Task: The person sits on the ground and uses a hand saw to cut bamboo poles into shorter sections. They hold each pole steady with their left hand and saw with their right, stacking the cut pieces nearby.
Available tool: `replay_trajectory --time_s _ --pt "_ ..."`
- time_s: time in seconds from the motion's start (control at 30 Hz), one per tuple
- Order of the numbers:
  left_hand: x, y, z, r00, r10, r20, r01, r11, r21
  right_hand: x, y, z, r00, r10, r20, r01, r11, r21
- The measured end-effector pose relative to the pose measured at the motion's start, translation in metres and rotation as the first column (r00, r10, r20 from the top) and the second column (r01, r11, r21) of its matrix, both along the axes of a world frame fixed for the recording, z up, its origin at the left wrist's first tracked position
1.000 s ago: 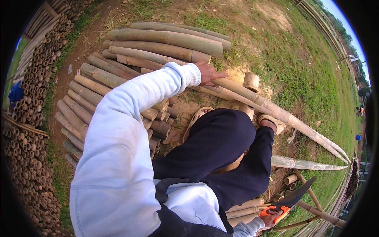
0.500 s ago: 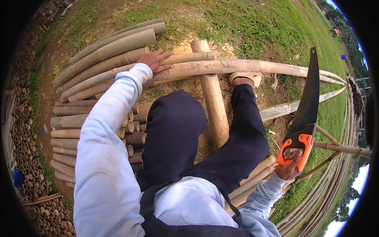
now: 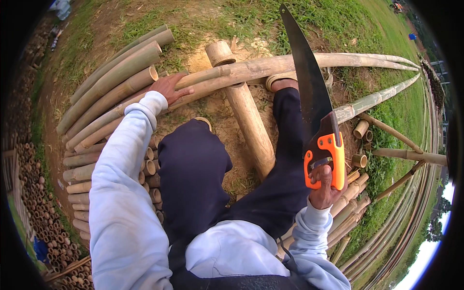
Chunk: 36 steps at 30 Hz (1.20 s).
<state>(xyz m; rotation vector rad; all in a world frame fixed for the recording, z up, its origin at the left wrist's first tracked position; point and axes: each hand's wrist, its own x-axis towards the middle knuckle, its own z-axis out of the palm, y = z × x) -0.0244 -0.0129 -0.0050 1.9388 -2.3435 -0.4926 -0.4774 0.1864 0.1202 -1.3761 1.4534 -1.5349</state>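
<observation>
My left hand [image 3: 169, 89] lies over the bamboo pole, its fingers stretched out along it beside a shorter bamboo length. The long bamboo pole [image 3: 270, 66] rests across a thick bamboo log [image 3: 249, 128] on the ground and runs off to the far right. My right hand [image 3: 325, 188] is wrapped round the orange handle of a handsaw [image 3: 311, 82]. The saw stands upright in view, its dark curved blade pointing away from me, with its tip above the pole in the picture. Part of the pole and my right foot are hidden behind the blade.
Cut bamboo lengths [image 3: 121, 72] lie fanned at the left, with stacked pieces [image 3: 79, 174] nearer my left arm. More cut pieces [image 3: 345, 212] lie by my right arm. A green bamboo pole [image 3: 372, 99] and a bamboo stand [image 3: 411, 154] are on the right.
My right hand has brought the saw leftward, so the blade now overlaps the pole in view. My left hand stays on the bamboo. The view has shifted slightly.
</observation>
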Motion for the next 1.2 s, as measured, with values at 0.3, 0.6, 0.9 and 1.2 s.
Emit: replay_trajectory --time_s 0.3,0.6,0.9,1.2 --pt "-0.058 -0.053 0.012 0.987 -0.061 0.151 0.029 0.978 0.208 0.012 0.007 0.008 1.0 -0.019 -0.015 0.019 1.0 0.017" --pt "-0.057 -0.054 0.009 0.991 -0.007 0.132 -0.026 0.97 0.244 0.017 0.014 0.009 0.997 0.017 -0.072 -0.012 0.997 0.071" --pt "-0.001 -0.025 0.012 0.994 -0.033 0.107 0.008 0.973 0.232 0.051 0.016 0.005 0.989 0.133 0.059 -0.141 0.976 0.168" --pt "0.006 -0.018 0.006 0.996 0.055 -0.064 -0.044 0.987 0.157 0.097 0.011 -0.024 0.961 0.237 0.145 -0.271 0.916 0.296"
